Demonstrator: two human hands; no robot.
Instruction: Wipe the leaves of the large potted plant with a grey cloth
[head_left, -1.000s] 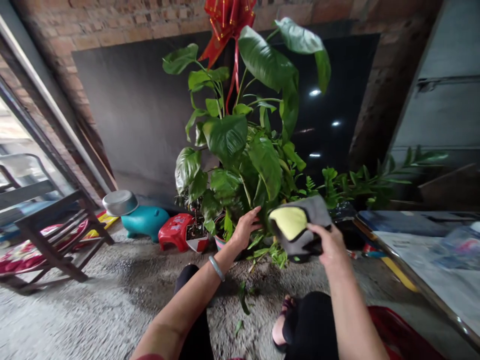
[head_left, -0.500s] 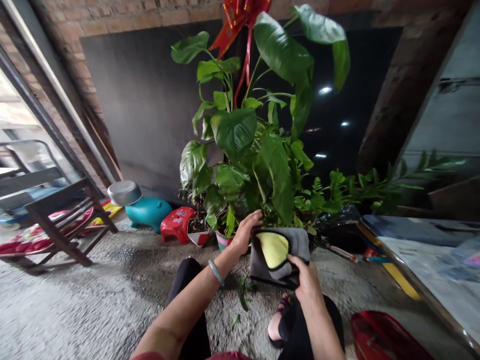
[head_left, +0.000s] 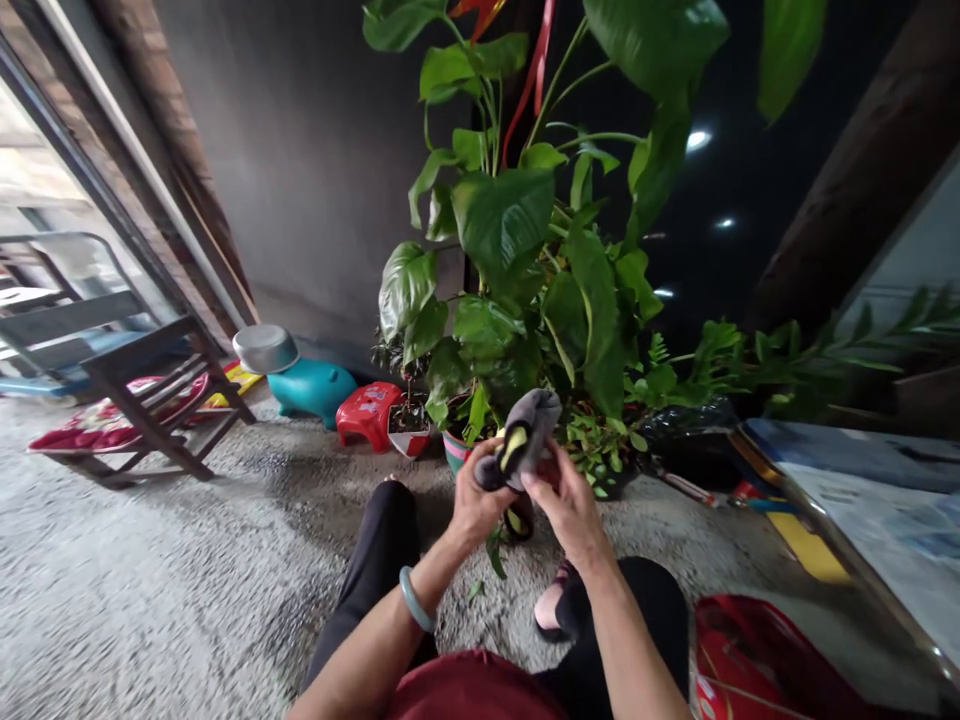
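A grey and yellow cleaning cloth (head_left: 534,425) with black edging is bunched up between my two hands. My left hand (head_left: 480,497) is closed around its left side, a bangle on that wrist. On the other side my right hand (head_left: 568,495) grips the cloth, thumb toward me. Just beyond the hands rises a tall potted plant (head_left: 506,225) with broad, glossy green leaves. Part of its pot (head_left: 455,452) shows behind my left hand; the rest is hidden. Below the hands, a fallen leaf (head_left: 495,553) lies on the concrete floor.
Left of the plant stand a red plastic stool (head_left: 367,415), a teal animal-shaped seat (head_left: 311,392) with a metal basin (head_left: 265,350), and a wooden chair (head_left: 161,400). At right are a table (head_left: 892,530) and a red bag (head_left: 757,655). Lower green plants (head_left: 705,370) spread rightward.
The cloth, spread out before, is now crumpled together. My left hand has come away from the leaves and taken hold of it. The view has tipped downward.
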